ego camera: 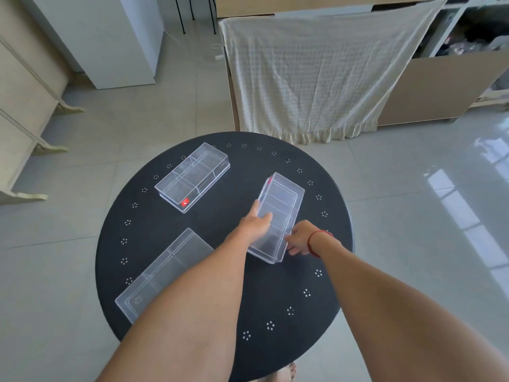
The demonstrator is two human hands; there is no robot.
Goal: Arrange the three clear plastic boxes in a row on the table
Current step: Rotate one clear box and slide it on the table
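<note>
On the round black desk [275, 299] we have three clear boxes, and we hold the right box [278, 216] with both hands. It could slip, because the plastic is smooth and we only pinch it at its near end, so the far end may swing or drop. It also sits fairly near the right edge of the desk, so a hard push could send it toward the floor. The far box [192, 176] and the near box [162, 274] lie slanted and well apart, so a wide swing could bump one and turn it even more. Our left hand [254, 223] lies on the left side of the right box, fingers [265, 216] curled partway over its top. Our right hand [300, 237] is on its near right corner, fingers bent around it. We think both hands are gripping it, not loose. No row is made yet.
</note>
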